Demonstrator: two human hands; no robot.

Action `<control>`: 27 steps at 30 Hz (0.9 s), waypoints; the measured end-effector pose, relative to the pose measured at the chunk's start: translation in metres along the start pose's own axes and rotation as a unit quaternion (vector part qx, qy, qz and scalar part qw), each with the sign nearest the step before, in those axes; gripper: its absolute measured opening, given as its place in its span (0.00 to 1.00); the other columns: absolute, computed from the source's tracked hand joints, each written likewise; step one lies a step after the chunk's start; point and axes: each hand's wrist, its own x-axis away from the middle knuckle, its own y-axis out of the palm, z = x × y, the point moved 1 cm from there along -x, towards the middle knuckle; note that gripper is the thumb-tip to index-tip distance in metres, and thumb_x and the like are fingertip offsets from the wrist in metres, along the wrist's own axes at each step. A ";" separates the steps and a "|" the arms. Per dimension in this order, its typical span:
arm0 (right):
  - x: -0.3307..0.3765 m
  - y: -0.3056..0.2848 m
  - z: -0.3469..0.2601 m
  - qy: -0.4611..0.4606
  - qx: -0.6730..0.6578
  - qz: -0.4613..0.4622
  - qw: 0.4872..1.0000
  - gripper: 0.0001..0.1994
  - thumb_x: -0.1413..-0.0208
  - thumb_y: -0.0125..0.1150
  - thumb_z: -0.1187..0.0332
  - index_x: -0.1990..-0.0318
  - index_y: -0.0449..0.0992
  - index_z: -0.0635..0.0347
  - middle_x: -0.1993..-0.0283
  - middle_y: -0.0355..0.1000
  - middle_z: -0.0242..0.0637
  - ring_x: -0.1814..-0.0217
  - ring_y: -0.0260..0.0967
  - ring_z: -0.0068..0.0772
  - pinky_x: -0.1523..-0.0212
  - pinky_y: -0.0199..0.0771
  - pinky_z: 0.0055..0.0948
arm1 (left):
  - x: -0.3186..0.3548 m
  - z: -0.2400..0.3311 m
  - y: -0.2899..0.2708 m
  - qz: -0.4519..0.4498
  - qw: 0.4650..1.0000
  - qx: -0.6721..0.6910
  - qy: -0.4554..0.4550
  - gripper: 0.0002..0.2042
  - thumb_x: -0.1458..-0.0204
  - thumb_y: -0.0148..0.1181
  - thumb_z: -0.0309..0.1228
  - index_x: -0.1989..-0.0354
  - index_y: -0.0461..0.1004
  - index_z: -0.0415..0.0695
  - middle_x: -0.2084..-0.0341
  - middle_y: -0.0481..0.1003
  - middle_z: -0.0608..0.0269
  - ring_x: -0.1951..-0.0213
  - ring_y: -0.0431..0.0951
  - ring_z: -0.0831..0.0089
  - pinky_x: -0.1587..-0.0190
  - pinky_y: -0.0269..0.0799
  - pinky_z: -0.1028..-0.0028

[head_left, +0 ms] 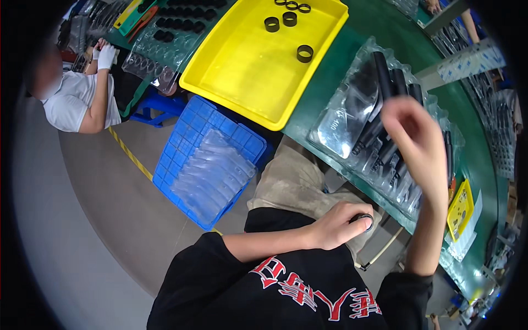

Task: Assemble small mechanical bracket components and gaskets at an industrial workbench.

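My left hand (342, 224) is closed around a small black ring (361, 218), with the thumb pressed on it, in front of my body. My right hand (413, 129) is raised over a clear plastic blister tray (335, 129). Its fingers are curled and smeared by motion, so I cannot tell if anything is between them. Several black tubes (382, 74) lie side by side in the blister tray, partly hidden behind my right hand and forearm. A yellow tray (242, 69) stands to the left on the green table, holding several loose black rings (304, 53).
Stacked clear plastic trays (212, 176) lie on a blue crate (179, 148) beside my legs. A small yellow tray (460, 212) with tiny parts sits at the right. A co-worker (88, 96) in white gloves sits at the far left, near another tray of black parts (187, 25).
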 end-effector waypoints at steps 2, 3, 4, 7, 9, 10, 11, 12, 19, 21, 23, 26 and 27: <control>-0.064 0.033 0.003 -0.118 0.185 0.004 0.975 0.06 0.47 0.61 0.71 0.65 0.79 0.64 0.67 0.73 0.35 0.71 0.67 0.27 0.68 0.68 0.22 | 0.004 0.005 -0.007 0.013 1.000 -0.002 -0.003 0.12 0.46 0.50 0.36 0.75 0.68 0.40 0.83 0.66 0.65 0.77 0.60 0.70 0.70 0.57 0.71; -0.091 0.048 0.010 -0.179 0.294 0.026 0.938 0.07 0.48 0.61 0.70 0.66 0.80 0.64 0.65 0.74 0.38 0.70 0.70 0.32 0.68 0.69 0.25 | 0.004 0.008 -0.007 0.017 1.000 -0.001 0.010 0.12 0.46 0.50 0.36 0.75 0.68 0.40 0.83 0.66 0.65 0.77 0.60 0.70 0.70 0.57 0.71; -0.118 0.066 0.019 -0.226 0.362 0.050 0.903 0.08 0.49 0.61 0.69 0.67 0.81 0.64 0.63 0.76 0.43 0.66 0.74 0.39 0.66 0.71 0.28 | 0.003 0.009 -0.008 0.025 0.999 -0.002 0.023 0.12 0.46 0.50 0.35 0.75 0.68 0.40 0.83 0.66 0.64 0.77 0.60 0.70 0.70 0.57 0.71; -0.162 0.112 0.030 -0.255 0.495 0.110 0.823 0.08 0.51 0.60 0.70 0.69 0.82 0.65 0.61 0.76 0.44 0.65 0.74 0.39 0.64 0.72 0.27 | 0.003 0.012 -0.015 0.048 0.998 -0.009 0.046 0.11 0.46 0.50 0.35 0.75 0.68 0.40 0.82 0.66 0.64 0.76 0.60 0.70 0.70 0.57 0.71; -0.176 0.125 0.031 -0.224 0.535 0.091 0.809 0.08 0.48 0.60 0.69 0.69 0.81 0.64 0.62 0.76 0.44 0.65 0.74 0.37 0.64 0.72 0.26 | 0.004 0.012 -0.017 0.049 0.997 0.013 0.055 0.11 0.46 0.49 0.34 0.75 0.68 0.40 0.82 0.66 0.64 0.76 0.60 0.70 0.70 0.57 0.72; -0.180 0.128 0.032 -0.205 0.556 0.082 0.801 0.08 0.47 0.60 0.69 0.69 0.81 0.63 0.62 0.76 0.44 0.66 0.74 0.36 0.64 0.72 0.25 | 0.004 0.012 -0.017 0.047 0.997 0.025 0.059 0.11 0.46 0.49 0.34 0.75 0.68 0.40 0.82 0.67 0.64 0.76 0.60 0.71 0.70 0.57 0.72; -0.181 0.125 0.035 -0.183 0.578 0.075 0.792 0.08 0.46 0.59 0.68 0.69 0.81 0.63 0.62 0.76 0.43 0.66 0.74 0.35 0.63 0.72 0.24 | 0.003 0.012 -0.017 0.040 0.997 0.037 0.063 0.10 0.46 0.49 0.33 0.75 0.68 0.40 0.82 0.67 0.64 0.76 0.60 0.71 0.70 0.57 0.72; -0.174 0.121 0.032 -0.180 0.579 0.075 0.792 0.08 0.46 0.59 0.68 0.69 0.81 0.63 0.62 0.76 0.43 0.66 0.74 0.35 0.63 0.72 0.24 | 0.004 0.010 -0.017 0.038 0.997 0.038 0.060 0.10 0.46 0.49 0.33 0.75 0.68 0.40 0.82 0.67 0.64 0.76 0.60 0.71 0.70 0.57 0.72; -0.042 0.051 0.000 0.019 -0.464 -0.135 0.875 0.13 0.33 0.50 0.64 0.52 0.75 0.63 0.65 0.72 0.37 0.65 0.72 0.29 0.64 0.70 0.21 | 0.002 0.005 -0.011 0.019 0.997 0.064 0.029 0.09 0.46 0.47 0.30 0.75 0.68 0.40 0.80 0.68 0.64 0.75 0.61 0.72 0.68 0.58 0.73; -0.006 0.033 0.005 0.087 -0.606 -0.152 0.776 0.16 0.33 0.49 0.65 0.45 0.70 0.65 0.65 0.71 0.39 0.65 0.71 0.29 0.64 0.70 0.20 | -0.002 0.005 -0.002 0.013 0.998 0.054 0.018 0.09 0.45 0.46 0.29 0.75 0.68 0.40 0.79 0.69 0.64 0.74 0.62 0.72 0.67 0.59 0.74; 0.022 0.020 0.014 0.089 -0.616 -0.130 0.772 0.16 0.33 0.49 0.65 0.44 0.70 0.65 0.64 0.71 0.39 0.65 0.71 0.28 0.64 0.70 0.20 | -0.003 0.005 0.009 -0.007 0.999 0.049 0.006 0.09 0.46 0.45 0.30 0.74 0.69 0.40 0.78 0.69 0.64 0.73 0.63 0.72 0.66 0.59 0.75; 0.056 0.005 0.030 0.099 -0.650 -0.111 0.745 0.17 0.33 0.49 0.66 0.41 0.68 0.66 0.61 0.71 0.41 0.66 0.70 0.28 0.63 0.71 0.20 | -0.005 0.006 0.022 -0.020 0.999 0.026 -0.018 0.12 0.46 0.43 0.34 0.72 0.71 0.40 0.75 0.72 0.63 0.71 0.65 0.74 0.62 0.59 0.76; 0.065 0.000 0.035 0.101 -0.652 -0.105 0.744 0.17 0.33 0.49 0.66 0.41 0.68 0.66 0.61 0.71 0.41 0.66 0.70 0.28 0.63 0.71 0.20 | -0.006 0.006 0.024 -0.024 0.999 0.028 -0.023 0.12 0.46 0.43 0.34 0.72 0.71 0.40 0.75 0.72 0.63 0.71 0.65 0.74 0.62 0.59 0.76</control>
